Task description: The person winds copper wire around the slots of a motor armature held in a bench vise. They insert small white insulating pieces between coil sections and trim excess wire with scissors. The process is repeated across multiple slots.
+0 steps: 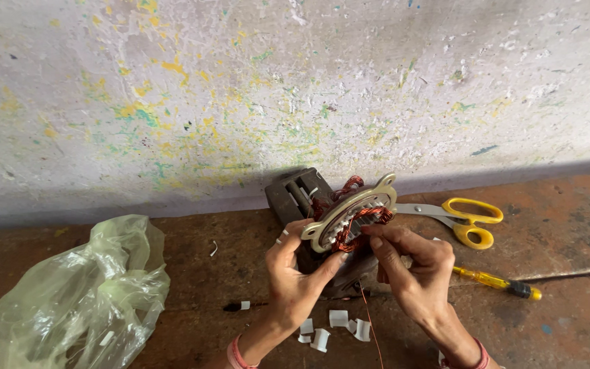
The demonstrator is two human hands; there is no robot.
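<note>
The fingers (375, 240) of the right hand (414, 270) are pinched together on the reddish copper wire winding (358, 222) that sits in the slots of a round, cream-coloured metal stator ring with mounting ears (349, 213). The left hand (293, 277) holds that ring up off the bench, thumb pressed under its lower edge and fingers curled behind its left ear, so both hands are closed on the same piece. The ring is tilted, its face turned towards the right hand, and it hangs just in front of a dark metal block (293, 195) standing against the wall.

Judging by what shows, the winding work is partly done: coils already fill the slots near the right fingers and bulge out at the top back of the ring, while a loose strand of thin copper wire (369, 321) trails down from it between the wrists, so wire seems left to lay in or tidy. How many slots are filled cannot be told.

Below the hands, small white curled slips of insulating paper (339, 318) lie scattered on the rust-brown bench (554, 219). To the right lie yellow-handled scissors (469, 220) and a yellow-handled screwdriver (496, 281); at far left, a crumpled pale green plastic bag (76, 294).
</note>
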